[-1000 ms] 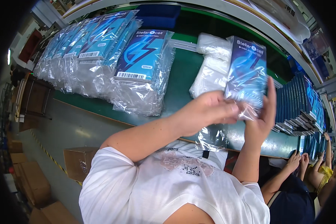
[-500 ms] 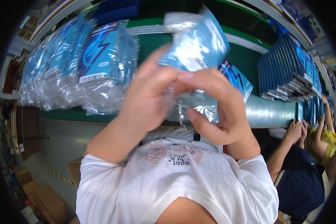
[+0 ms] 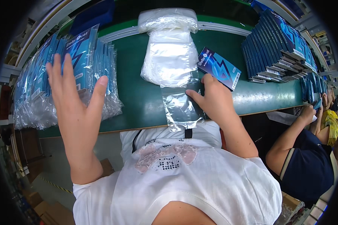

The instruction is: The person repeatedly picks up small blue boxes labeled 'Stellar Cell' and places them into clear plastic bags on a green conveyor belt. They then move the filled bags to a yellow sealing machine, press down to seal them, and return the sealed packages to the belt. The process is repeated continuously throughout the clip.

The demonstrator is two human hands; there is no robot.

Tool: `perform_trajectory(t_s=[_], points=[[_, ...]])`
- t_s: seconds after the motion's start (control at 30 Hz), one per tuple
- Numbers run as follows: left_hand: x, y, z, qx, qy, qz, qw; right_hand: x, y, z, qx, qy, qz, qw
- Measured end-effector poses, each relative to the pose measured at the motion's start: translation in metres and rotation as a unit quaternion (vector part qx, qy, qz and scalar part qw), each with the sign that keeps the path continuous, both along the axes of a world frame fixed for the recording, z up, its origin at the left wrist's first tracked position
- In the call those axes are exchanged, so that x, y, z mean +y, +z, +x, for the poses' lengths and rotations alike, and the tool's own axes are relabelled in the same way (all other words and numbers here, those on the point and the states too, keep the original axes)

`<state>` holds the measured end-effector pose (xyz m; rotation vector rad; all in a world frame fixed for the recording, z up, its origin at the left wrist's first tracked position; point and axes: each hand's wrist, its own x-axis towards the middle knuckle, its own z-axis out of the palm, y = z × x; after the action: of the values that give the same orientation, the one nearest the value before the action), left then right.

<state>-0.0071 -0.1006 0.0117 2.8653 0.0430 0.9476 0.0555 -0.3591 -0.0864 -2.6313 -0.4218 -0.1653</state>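
Observation:
My left hand (image 3: 79, 107) is raised at the left with its fingers spread, holding nothing. Behind it stand several blue boxed packs in clear bags (image 3: 79, 56), packed upright in a row. My right hand (image 3: 218, 99) is low over the table, thumb and forefinger apart. Its thumb tip is over a clear plastic bag (image 3: 182, 108) that hangs past the table edge. The forefinger is at the near edge of a loose blue box (image 3: 223, 71) lying flat; its other fingers are partly hidden. Beyond the bag lies a pile of clear bags (image 3: 169, 56).
A rolled clear plastic bundle (image 3: 167, 20) lies at the far side of the green table (image 3: 129, 82). Tall stacks of blue boxes (image 3: 274, 45) stand at the right. Farther right, a co-worker in a dark top (image 3: 308, 161) handles a blue box; another wears yellow.
My hands have parted from the blue bagged pack they held together. The left has swung left to the bagged row and is empty; the right has come down beside the loose box.

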Motion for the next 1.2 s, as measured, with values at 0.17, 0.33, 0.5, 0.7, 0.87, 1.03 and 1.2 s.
perform_trajectory(t_s=[0.17,0.33,0.5,0.7,0.87,1.03,1.2], points=[[-0.03,-0.011,-0.016,0.038,-0.316,-0.072,0.945,0.007,-0.006,0.002,0.044,0.011,0.097,0.994],[-0.056,-0.072,-0.006,0.204,-0.409,-0.099,0.884,0.017,-0.006,0.009,0.077,-0.004,0.262,0.962],[-0.048,-0.101,0.02,0.184,-0.363,-0.086,0.91,0.026,0.008,0.035,0.017,-0.001,0.229,0.973],[-0.047,-0.101,0.026,0.181,-0.372,-0.105,0.904,-0.01,0.023,0.052,-0.175,0.015,0.105,0.979],[-0.054,-0.091,0.032,0.224,-0.372,-0.141,0.89,-0.061,-0.02,0.052,-0.145,0.049,-0.063,0.986],[-0.054,-0.088,0.046,0.293,-0.377,-0.12,0.871,-0.058,-0.004,0.032,-0.109,-0.052,0.112,0.986],[-0.058,-0.087,0.045,0.281,-0.348,-0.126,0.885,-0.059,0.007,0.004,0.137,-0.05,0.631,0.762]])
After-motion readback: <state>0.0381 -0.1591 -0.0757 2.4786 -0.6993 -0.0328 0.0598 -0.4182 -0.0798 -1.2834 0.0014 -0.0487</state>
